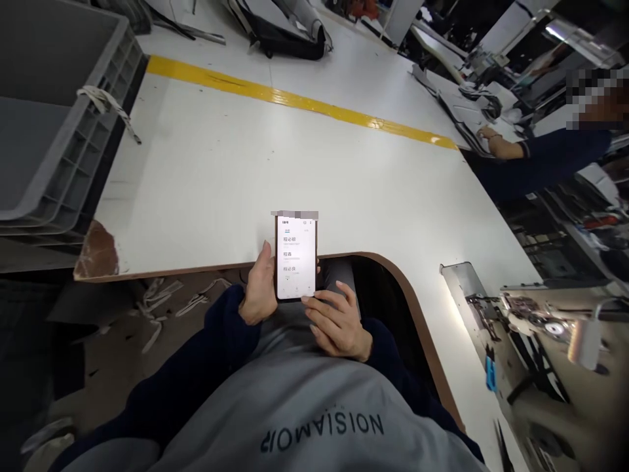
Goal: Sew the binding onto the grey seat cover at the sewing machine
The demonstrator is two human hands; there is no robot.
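A phone point(296, 259) with a lit white screen showing lines of text is held upright over the lap, at the table's front edge. My left hand point(261, 285) grips the phone from its left side, thumb along the edge. My right hand point(337, 321) is at the phone's lower right corner, its fingers apart and slightly bent, one fingertip at the bottom of the screen. Nothing is held in my right hand.
A white table point(275, 170) with yellow tape point(295, 99) lies ahead. Grey crate point(63, 151) at left. Sewing machine point(550, 324), blue snips point(490, 370) and dark scissors point(502, 446) at right. Another person's hand point(498, 144) rests on work at upper right.
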